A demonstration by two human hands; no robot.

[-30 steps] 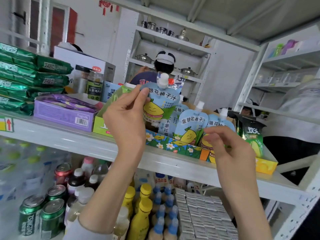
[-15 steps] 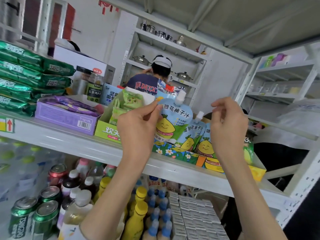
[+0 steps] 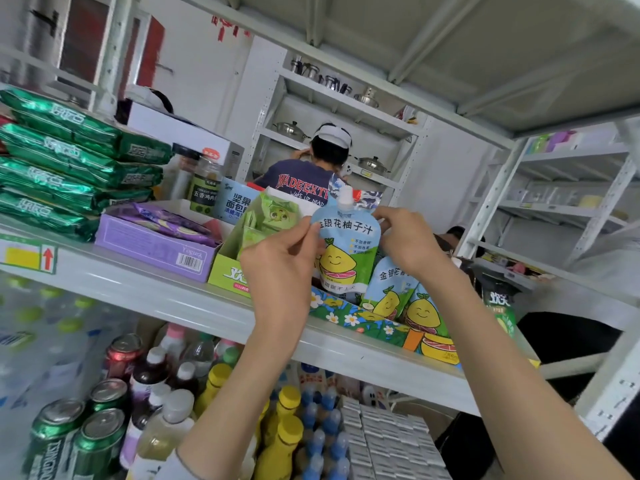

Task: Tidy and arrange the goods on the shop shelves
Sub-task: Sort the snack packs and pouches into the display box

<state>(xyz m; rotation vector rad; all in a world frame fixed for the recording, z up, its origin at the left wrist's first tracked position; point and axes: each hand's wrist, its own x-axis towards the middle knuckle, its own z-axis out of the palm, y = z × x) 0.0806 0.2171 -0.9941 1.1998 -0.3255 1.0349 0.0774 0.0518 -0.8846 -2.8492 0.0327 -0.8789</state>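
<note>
The lower left corner of the pomelo juice pouch [image 3: 346, 251] is hidden behind the left hand [image 3: 280, 268], and I can't tell whether its base sits in the box yet. Both hands pinch its upper corners, the right hand [image 3: 408, 244] on the right, keeping it upright over the left end of the flowered display box [image 3: 349, 318] on the shelf [image 3: 173, 296]. More pouches [image 3: 391, 289] lean inside (right part). Alongside is a green carton [image 3: 227, 271] of green packets [image 3: 277, 216].

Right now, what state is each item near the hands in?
juice pouch, capped, held upright.
left hand, pinches the pouch's upper left corner.
right hand, pinches its upper right corner.
flowered display box, open, other pouches standing inside.
purple box, open-topped, packets inside.
</note>
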